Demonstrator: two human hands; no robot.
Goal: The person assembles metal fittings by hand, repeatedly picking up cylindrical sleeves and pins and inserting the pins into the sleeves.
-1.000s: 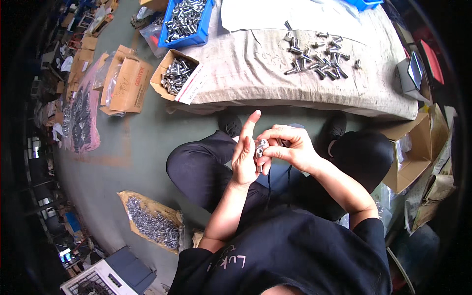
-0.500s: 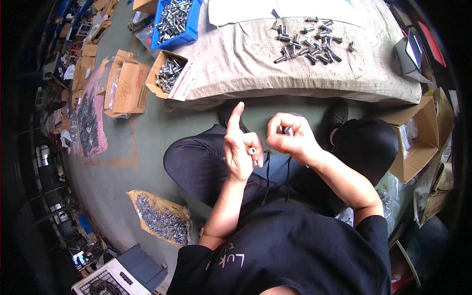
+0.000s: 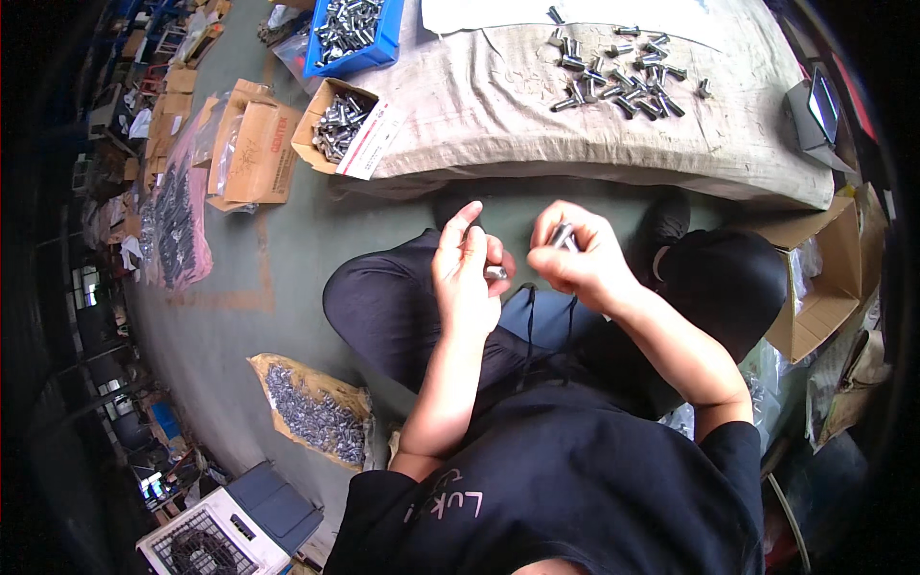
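In front of my lap, my left hand (image 3: 465, 278) is closed with its fingers curled. A short shiny metal sleeve (image 3: 495, 273) pokes out from them. Just to its right, my right hand (image 3: 589, 257) is closed too, gripping bolt-like metal pieces (image 3: 562, 235) between thumb and curled fingers. How many it holds is hidden by the fingers. The two hands are apart, at about the same height. Beyond them, loose headed metal bolts (image 3: 628, 81) lie scattered on the cloth-covered surface (image 3: 479, 125).
A blue bin (image 3: 383, 56) and a small open carton (image 3: 305, 144), both holding metal parts, stand at the far left. Small parts fill a tray (image 3: 273, 407) on the floor at left, near a fan unit (image 3: 206, 541). An open cardboard box (image 3: 824, 316) and a propped phone-like device (image 3: 822, 105) are at right.
My left hand's raised index finger has bent inward, and the sleeve has turned from end-on to side-on. My right hand has tilted, showing more of its metal pieces. The view has shifted slightly.
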